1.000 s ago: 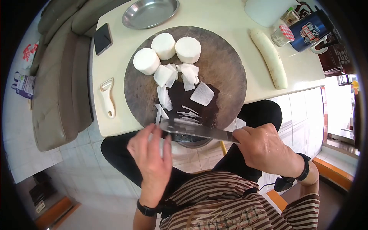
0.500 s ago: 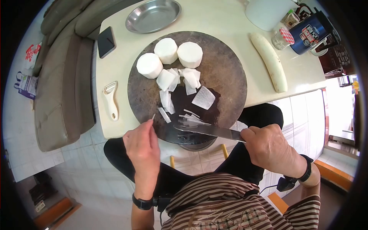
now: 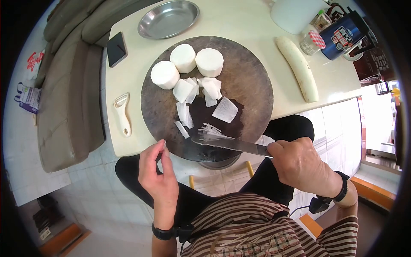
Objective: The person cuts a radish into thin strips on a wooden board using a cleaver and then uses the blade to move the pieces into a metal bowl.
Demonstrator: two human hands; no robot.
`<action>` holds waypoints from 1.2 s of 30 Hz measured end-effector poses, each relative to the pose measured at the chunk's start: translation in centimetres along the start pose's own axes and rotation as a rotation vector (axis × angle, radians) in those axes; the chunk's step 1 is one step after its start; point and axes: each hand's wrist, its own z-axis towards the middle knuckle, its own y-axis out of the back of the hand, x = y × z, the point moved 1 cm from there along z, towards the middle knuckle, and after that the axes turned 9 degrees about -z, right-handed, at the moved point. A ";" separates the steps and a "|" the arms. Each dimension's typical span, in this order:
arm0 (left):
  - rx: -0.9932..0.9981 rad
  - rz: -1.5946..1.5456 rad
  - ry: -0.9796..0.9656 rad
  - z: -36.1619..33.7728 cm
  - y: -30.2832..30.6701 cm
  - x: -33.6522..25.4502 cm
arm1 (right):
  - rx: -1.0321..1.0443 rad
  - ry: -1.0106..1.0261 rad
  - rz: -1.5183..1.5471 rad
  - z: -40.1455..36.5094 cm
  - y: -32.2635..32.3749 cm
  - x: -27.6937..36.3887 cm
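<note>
My right hand (image 3: pixel 299 165) is wrapped round the handle of a knife (image 3: pixel 231 144), whose blade lies low over the front of the round chopping board (image 3: pixel 257 94). Thin white radish strips (image 3: pixel 210 130) lie along the blade's far edge. Just off the board's front left edge, my left hand (image 3: pixel 158 171) pinches a small white strip (image 3: pixel 165 144) between thumb and fingertip. A short radish piece (image 3: pixel 182 129) and overlapping thin slices (image 3: pixel 185 91) lie on the board, with one broad slice (image 3: pixel 225 110) apart from them. Three thick peeled radish chunks (image 3: pixel 183 58) stand behind.
A peeler (image 3: pixel 122 115) and a phone (image 3: pixel 116 49) lie left of the board. Behind it is a metal dish (image 3: pixel 168 19). At right are a whole white radish (image 3: pixel 297 68), a lidded jar (image 3: pixel 312 42) and a blue container (image 3: pixel 344 36).
My left hand has drawn back slightly and turned, so the thumb and pinched strip now show. My right hand and the knife have hardly moved. The view has shifted a little.
</note>
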 end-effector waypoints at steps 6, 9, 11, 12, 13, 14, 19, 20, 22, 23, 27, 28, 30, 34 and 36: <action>0.207 0.205 -0.443 -1.0 -1.8 -1.5 | -0.008 -0.024 0.039 0.1 -0.4 0.1; 0.296 0.246 -0.437 -1.8 -2.6 -1.6 | -0.009 -0.039 0.100 0.1 -0.4 0.2; 0.336 0.257 -0.425 -2.4 -2.9 -1.3 | -0.014 -0.024 0.118 0.1 -0.4 0.4; 0.340 0.254 -0.424 -2.7 -2.9 -1.2 | -0.025 -0.002 0.135 0.1 -0.4 0.5; 0.338 0.252 -0.433 -3.0 -2.7 -1.2 | -0.025 -0.004 0.138 0.1 -0.4 0.5; 0.337 0.250 -0.442 -3.2 -2.6 -1.1 | -0.007 0.014 0.142 0.1 -0.5 0.6; 0.369 0.205 -0.426 -3.9 -2.5 -0.8 | 0.040 0.019 0.151 -0.2 -0.4 1.3; 0.362 0.202 -0.428 -3.9 -2.5 -0.7 | 0.060 0.021 0.147 -0.2 -0.3 1.4; 0.374 0.204 -0.425 -4.0 -2.5 -0.7 | 0.079 0.021 0.144 -0.3 -0.4 1.6; 0.382 0.209 -0.422 -4.0 -2.5 -0.7 | 0.063 0.024 0.136 -0.3 -0.4 1.7; 0.390 0.207 -0.408 -4.0 -2.4 -0.9 | 0.093 0.047 0.096 -0.2 -0.2 1.8; 0.401 0.202 -0.405 -4.0 -2.4 -0.8 | 0.097 0.046 0.095 -0.2 -0.1 1.8; 0.413 0.196 -0.403 -4.0 -2.4 -0.8 | 0.096 0.060 0.046 -0.1 0.0 1.9; 0.397 0.180 -0.417 -4.1 -2.4 -0.5 | 0.049 0.079 0.056 -0.1 0.1 1.9; 0.403 0.179 -0.425 -4.2 -2.4 -0.4 | 0.056 0.092 0.038 0.0 0.1 1.9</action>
